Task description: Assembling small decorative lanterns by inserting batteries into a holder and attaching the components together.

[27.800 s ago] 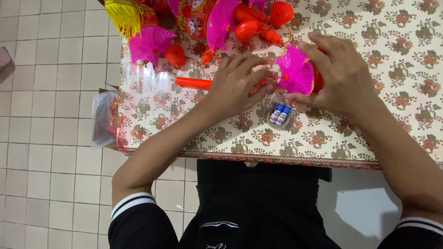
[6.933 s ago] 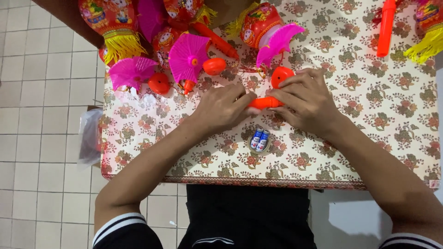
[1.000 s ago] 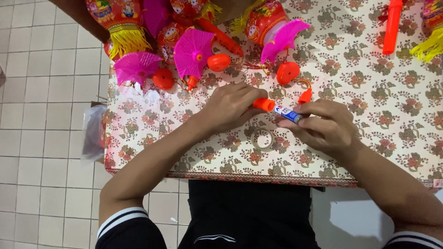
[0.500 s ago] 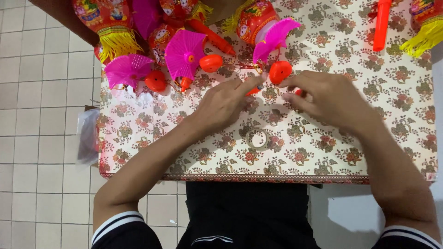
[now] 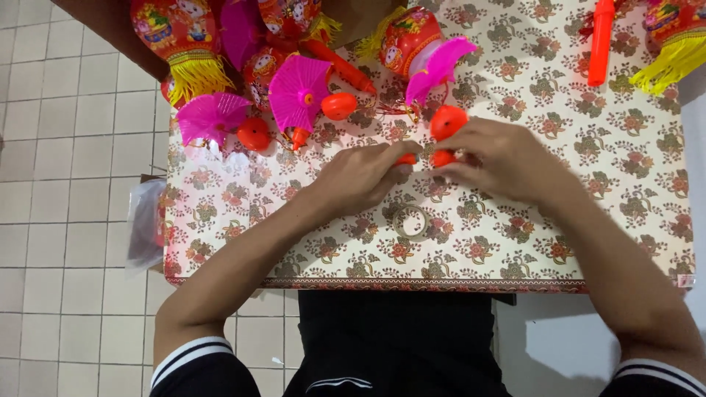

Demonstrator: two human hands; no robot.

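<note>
Both hands, left hand and right hand, pinched a small orange tube between them, just beyond the tape roll on the bench. Farther beyond lay pink fans.

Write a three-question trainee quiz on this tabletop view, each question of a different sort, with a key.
1. True or false: the left hand and the right hand both grip the same orange handle.
2. Which thing lies on the floral tablecloth just nearer the person than the hands? A. a roll of clear tape B. a pair of scissors C. a glue bottle
3. Fill in: the open paper fans at the far left of the table are ____ in colour.

Key
1. True: the two hands meet on it, each covering one end.
2. A
3. Pink
</note>
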